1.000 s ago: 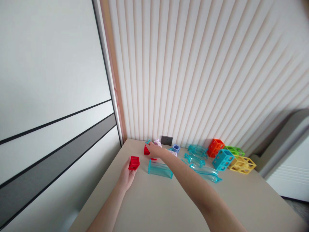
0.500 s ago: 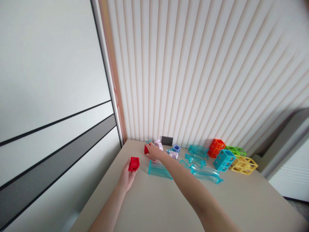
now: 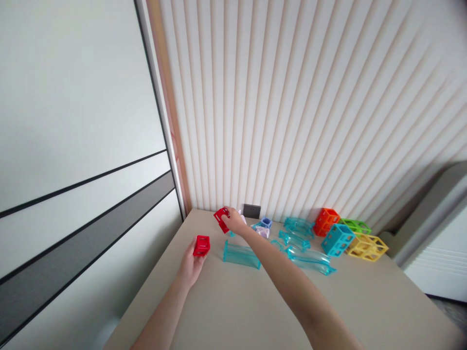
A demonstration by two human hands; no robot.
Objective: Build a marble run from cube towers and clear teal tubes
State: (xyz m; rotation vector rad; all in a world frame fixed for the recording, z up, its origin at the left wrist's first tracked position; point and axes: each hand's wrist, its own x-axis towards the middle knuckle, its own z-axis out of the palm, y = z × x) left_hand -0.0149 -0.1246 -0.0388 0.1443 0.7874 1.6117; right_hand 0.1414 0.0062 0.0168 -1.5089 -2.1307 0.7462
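In my left hand (image 3: pixel 192 266) is a small red open-frame toy block (image 3: pixel 202 246), held near the left side of the table. My right hand (image 3: pixel 234 221) reaches to the back of the table, fingers closed on a longer red frame block (image 3: pixel 221 219), which is tilted. Below my right forearm lies a clear teal track piece (image 3: pixel 241 255). Pale lilac pieces (image 3: pixel 260 231) and a small blue block (image 3: pixel 266 222) sit beside my right wrist, partly covered by the hand and arm.
More clear teal track pieces (image 3: pixel 310 261) lie right of my forearm. Further right stand an orange-red block (image 3: pixel 326 221), a blue block (image 3: pixel 337 240), a green block (image 3: pixel 355 226) and a yellow block (image 3: pixel 367 246). A ribbed wall (image 3: pixel 255 107) with a black socket (image 3: pixel 252 210) borders the table (image 3: pixel 219 311).
My right hand has raised and tilted the longer red block, so more of it shows. The left hand keeps its red block in nearly the same place.
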